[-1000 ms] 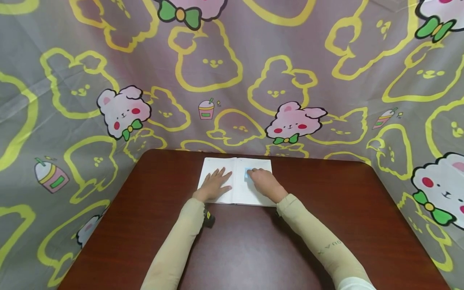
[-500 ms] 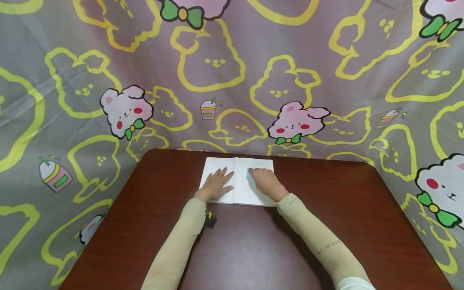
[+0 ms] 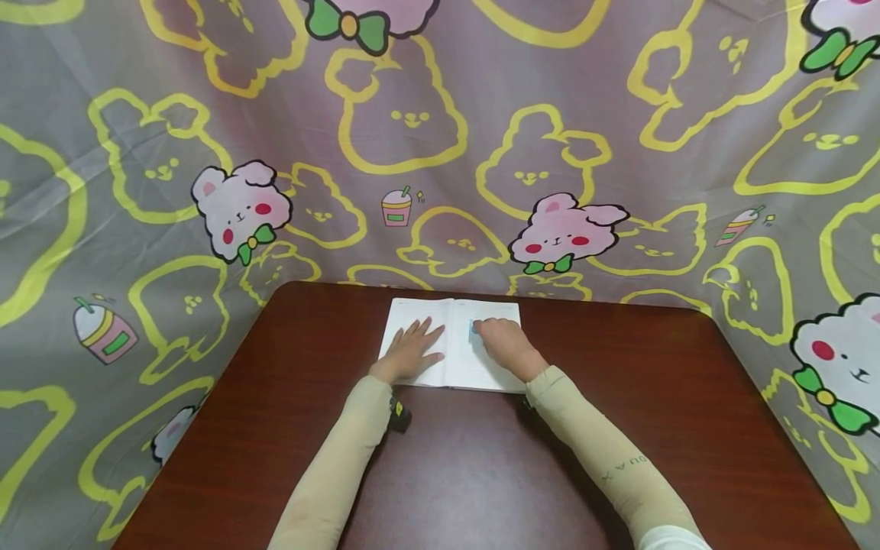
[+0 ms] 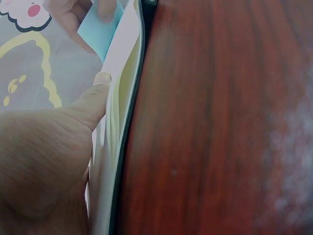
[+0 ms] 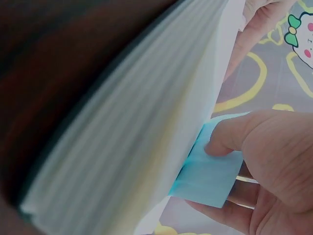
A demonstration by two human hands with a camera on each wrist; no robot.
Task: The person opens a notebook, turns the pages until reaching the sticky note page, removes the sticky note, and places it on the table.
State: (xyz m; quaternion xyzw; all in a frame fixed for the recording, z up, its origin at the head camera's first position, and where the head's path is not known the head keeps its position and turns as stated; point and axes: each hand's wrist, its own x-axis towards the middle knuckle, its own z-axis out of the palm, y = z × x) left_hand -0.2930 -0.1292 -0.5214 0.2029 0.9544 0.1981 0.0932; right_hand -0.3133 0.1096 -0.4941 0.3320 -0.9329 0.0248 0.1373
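Note:
An open notebook [image 3: 470,370] with white pages lies near the far edge of the table. My left hand [image 3: 410,353] rests on its left page with fingers spread, the thumb reaching toward the centre fold. Over the right page, my right hand [image 3: 509,347] pinches a light blue sticky note [image 5: 210,178]. In the right wrist view the thumb lies on the note's near face and the other fingers are behind it. One edge of the note meets the page. The left wrist view shows the same blue note [image 4: 95,32] beyond my left thumb.
The dark red-brown table [image 3: 275,412] has rounded far corners. Behind it and at both sides hangs a grey curtain [image 3: 440,183] with cartoon bears and rabbits. A small black device [image 3: 399,415] sits under my left wrist.
The head view has shifted slightly, so the scene sits a little farther right. Both hands keep almost the same places on the notebook, with slightly less blue showing beside the right fingertips.

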